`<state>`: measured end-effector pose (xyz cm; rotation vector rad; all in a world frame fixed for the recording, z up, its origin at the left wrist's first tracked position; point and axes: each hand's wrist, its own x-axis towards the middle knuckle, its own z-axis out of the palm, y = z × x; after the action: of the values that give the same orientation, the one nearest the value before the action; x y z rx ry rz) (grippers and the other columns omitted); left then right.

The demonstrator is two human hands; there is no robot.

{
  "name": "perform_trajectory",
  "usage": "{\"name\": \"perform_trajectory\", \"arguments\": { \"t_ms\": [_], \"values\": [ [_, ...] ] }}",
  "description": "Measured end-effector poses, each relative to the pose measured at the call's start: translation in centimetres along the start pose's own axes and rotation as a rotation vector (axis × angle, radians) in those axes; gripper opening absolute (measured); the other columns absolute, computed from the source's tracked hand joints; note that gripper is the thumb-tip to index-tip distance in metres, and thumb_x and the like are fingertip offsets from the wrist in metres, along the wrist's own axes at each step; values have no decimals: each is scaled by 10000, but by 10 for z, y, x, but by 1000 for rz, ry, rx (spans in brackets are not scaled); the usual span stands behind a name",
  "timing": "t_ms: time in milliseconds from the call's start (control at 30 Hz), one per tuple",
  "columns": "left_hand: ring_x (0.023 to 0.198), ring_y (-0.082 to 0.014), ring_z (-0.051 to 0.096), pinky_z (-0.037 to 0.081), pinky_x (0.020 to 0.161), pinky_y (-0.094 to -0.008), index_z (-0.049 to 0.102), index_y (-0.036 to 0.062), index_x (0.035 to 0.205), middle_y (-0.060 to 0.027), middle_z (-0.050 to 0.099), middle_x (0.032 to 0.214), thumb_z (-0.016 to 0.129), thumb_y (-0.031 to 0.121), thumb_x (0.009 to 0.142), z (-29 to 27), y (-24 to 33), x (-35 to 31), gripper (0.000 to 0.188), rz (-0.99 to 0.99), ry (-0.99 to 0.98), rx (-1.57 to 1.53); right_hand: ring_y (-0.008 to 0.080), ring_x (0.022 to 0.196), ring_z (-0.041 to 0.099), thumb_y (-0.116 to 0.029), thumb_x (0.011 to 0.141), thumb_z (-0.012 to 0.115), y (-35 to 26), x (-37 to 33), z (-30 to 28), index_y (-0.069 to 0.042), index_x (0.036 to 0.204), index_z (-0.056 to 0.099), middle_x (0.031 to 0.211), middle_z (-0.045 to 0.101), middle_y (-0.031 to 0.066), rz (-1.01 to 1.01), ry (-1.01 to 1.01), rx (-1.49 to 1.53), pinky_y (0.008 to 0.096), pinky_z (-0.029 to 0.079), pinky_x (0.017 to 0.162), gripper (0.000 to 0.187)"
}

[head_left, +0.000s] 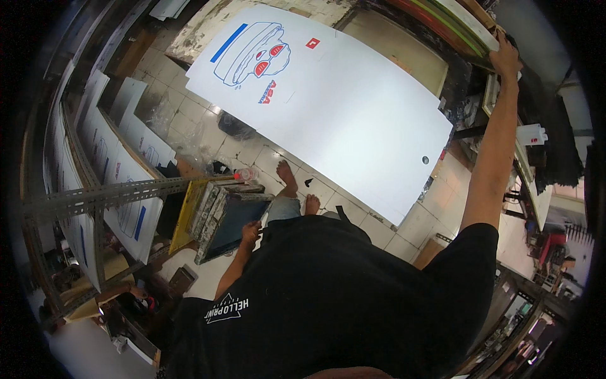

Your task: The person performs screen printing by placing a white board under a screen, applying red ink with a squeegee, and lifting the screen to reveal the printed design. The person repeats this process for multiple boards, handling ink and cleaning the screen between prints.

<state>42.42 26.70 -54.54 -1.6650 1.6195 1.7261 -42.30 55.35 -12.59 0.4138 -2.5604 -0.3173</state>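
My right arm reaches to the far right, where my right hand (505, 58) is closed on the end of a raised screen-printing frame (464, 28) with pale and green edges. Low beside my body hangs my left hand (250, 233), its fingers loosely curled, and I see nothing in it. In front of me a large white sheet (353, 120) lies across a worktable. Its left half carries a blue line drawing of a burger-like figure with red glasses (259, 54), a blue bar and red and blue lettering. The sheet's right half is blank, apart from a small dark round spot (425, 160).
On my left a perforated metal rack (107, 192) holds several printed white sheets (123, 170). Used frames (227, 221) lean by my left hand, with a clear bottle (245, 175) beyond them. A white container (531, 134) sits right of my arm. Tiled floor (252, 151) shows below the table.
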Motion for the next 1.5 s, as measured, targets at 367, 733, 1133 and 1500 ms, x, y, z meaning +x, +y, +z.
{"name": "perform_trajectory", "arguments": {
  "t_ms": [367, 733, 1133, 1500],
  "values": [
    [845, -173, 600, 460, 716, -304, 627, 6, 1112, -89, 656, 947, 648, 300, 869, 4, 36, -23, 382, 12, 122, -14, 288, 1311, 368, -239, 753, 544, 12, 5, 3, -327, 1432, 301, 1442, 385, 25, 27, -81, 28, 631, 305, 977, 727],
    [631, -169, 568, 478, 588, -309, 617, -23, 1093, -71, 634, 822, 634, 301, 875, -49, 5, 65, 391, 63, 61, 142, 310, 1279, 401, -257, 724, 597, 6, 7, -8, -308, 1443, 289, 1398, 433, 58, 16, -133, 143, 629, 323, 969, 784],
    [668, -175, 590, 466, 588, -302, 623, -29, 1004, -61, 615, 795, 737, 383, 788, -85, 79, 100, 479, 142, -127, 2, 316, 1254, 421, -208, 704, 543, 6, 2, 4, -333, 1407, 347, 1335, 485, 75, -24, -29, -5, 631, 354, 937, 741],
    [762, -226, 644, 509, 671, -355, 609, -20, 1048, -107, 646, 925, 734, 339, 797, -71, 92, 113, 455, 204, -202, -112, 322, 1232, 431, -181, 669, 564, 47, -6, 29, -314, 1411, 354, 1297, 510, 84, -93, 191, 118, 596, 355, 951, 782]
  ]
}}
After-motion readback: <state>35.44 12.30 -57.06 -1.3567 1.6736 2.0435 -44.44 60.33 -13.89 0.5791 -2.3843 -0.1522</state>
